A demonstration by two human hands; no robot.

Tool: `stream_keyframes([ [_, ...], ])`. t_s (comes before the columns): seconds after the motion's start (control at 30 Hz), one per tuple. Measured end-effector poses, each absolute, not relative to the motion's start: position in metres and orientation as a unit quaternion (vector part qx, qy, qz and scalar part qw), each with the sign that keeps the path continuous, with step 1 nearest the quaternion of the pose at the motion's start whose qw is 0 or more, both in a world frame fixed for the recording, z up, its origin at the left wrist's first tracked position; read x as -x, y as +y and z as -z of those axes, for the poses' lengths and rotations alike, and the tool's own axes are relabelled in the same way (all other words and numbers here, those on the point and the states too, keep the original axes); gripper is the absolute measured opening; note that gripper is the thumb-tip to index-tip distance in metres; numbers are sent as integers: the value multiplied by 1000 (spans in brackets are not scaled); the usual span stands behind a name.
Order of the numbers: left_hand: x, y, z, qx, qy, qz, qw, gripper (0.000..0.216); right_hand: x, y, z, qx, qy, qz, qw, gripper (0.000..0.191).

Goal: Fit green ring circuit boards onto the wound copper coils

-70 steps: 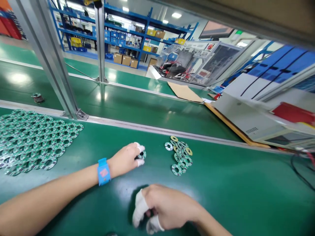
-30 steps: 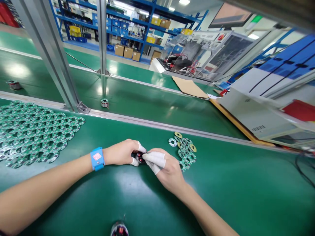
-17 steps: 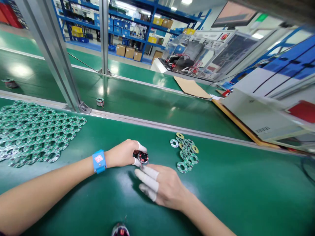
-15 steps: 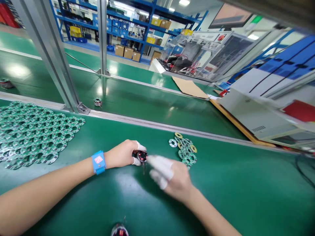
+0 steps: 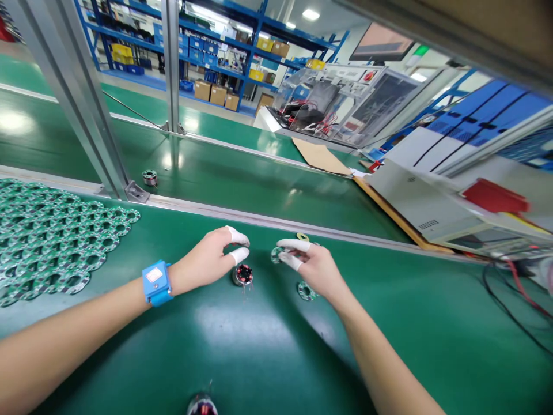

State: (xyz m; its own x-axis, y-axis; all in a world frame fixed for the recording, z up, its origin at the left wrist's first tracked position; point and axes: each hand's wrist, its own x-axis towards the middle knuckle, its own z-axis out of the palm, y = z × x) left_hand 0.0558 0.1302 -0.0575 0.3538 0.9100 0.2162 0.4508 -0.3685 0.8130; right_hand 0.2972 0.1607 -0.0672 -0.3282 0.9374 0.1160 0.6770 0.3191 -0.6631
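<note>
My left hand (image 5: 213,256), white covers on its thumb and finger, is open just above and left of a motor stator (image 5: 242,275). The stator stands on the green work surface, its red copper windings facing up and thin wires sticking out. To the right, my right hand (image 5: 317,265) pinches a ring-shaped green circuit board (image 5: 276,255) between covered thumb and finger. Beneath that hand lie more ring boards (image 5: 306,291) and a yellow ring (image 5: 302,236), partly hidden by it. A blue wrist strap (image 5: 156,282) circles my left wrist.
Rows of joined ring circuit boards (image 5: 64,236) cover the left side. Another stator (image 5: 202,405) stands at the near edge. Past the metal rail (image 5: 259,222), a stator with a board on it (image 5: 150,177) sits on the green belt (image 5: 242,184). Cables (image 5: 514,300) hang at right.
My left hand has let go of the stator, which now stands by itself. My right hand has moved from the stator to the loose boards and taken hold of one. The view has shifted slightly.
</note>
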Motion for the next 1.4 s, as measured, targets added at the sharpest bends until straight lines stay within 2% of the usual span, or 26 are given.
stream_keyframes([
  [0.07,-61,126,51,-764,437,-341,329,17,-276,147,64,467,-748,-361,302,25],
  [0.17,-65,121,50,-760,442,-321,350,23,-252,129,60,433,-740,-383,343,26],
  [0.3,-66,120,56,-724,464,-323,395,24,-248,121,56,415,-799,-292,324,34],
  [0.4,-66,121,65,-767,476,-294,314,28,-260,129,59,446,-818,-200,303,31],
  [0.5,-67,121,75,-826,491,-210,181,43,-271,137,67,486,-793,-222,293,29],
  [0.6,-67,121,84,-848,484,-153,155,39,-270,134,73,484,-780,-284,278,28],
  [0.67,-67,121,87,-851,483,-146,145,37,-263,128,77,469,-794,-276,270,28],
  [0.9,-66,119,85,-854,492,-120,121,29,-248,113,83,445,-866,-59,219,29],
  [1.07,-68,117,89,-854,493,-127,110,31,-251,110,87,424,-880,12,216,28],
  [1.27,-69,115,92,-854,492,-137,99,33,-250,108,95,415,-878,27,238,29],
  [1.4,-69,115,92,-855,491,-140,95,30,-250,111,91,433,-871,-55,226,30],
])
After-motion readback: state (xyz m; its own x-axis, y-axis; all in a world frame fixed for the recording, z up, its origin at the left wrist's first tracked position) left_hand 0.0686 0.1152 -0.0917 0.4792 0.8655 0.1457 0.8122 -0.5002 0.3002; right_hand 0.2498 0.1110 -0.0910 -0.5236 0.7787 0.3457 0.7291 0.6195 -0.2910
